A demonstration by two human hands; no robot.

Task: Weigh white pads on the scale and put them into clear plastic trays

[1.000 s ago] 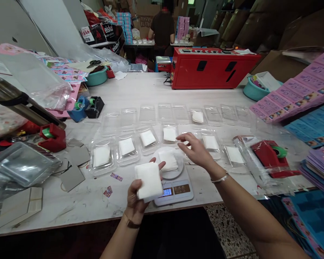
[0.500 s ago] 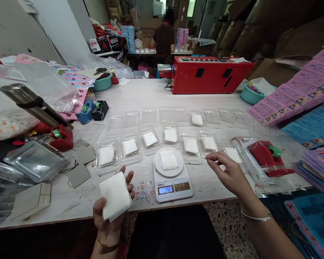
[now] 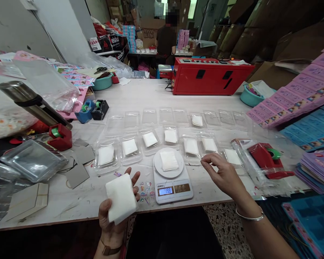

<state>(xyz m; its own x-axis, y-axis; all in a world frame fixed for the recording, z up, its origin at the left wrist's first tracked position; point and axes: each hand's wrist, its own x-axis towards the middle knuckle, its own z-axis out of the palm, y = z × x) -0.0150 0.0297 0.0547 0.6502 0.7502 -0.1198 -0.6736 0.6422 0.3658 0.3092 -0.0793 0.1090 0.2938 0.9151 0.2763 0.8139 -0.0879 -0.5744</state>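
My left hand (image 3: 112,223) is closed around a stack of white square sheets (image 3: 121,198), thumb on the near side and fingers behind. To its right stands a white digital scale (image 3: 174,190), its display reading about 19.8, with another stack of white sheets (image 3: 169,160) on the round plate. My right hand (image 3: 223,172) hovers right of the scale, thumb and fingertips drawn together; nothing shows between them. Just beyond those fingertips is a clear plastic tray (image 3: 192,157) holding white sheets. Similar filled trays, such as one at the left (image 3: 107,169), form a row behind the scale.
A back row of clear trays (image 3: 166,116) is mostly without sheets. Red tape dispenser (image 3: 268,163) and stacked pink boxes (image 3: 294,91) stand right; a red machine (image 3: 213,77) is behind. Metal flask (image 3: 29,100) and grey cards (image 3: 77,176) lie left. A person (image 3: 166,39) sits far back.
My left hand has shifted slightly right with the sheets. My right hand has moved a little left, closer to the scale. The scale and trays stay as they were.
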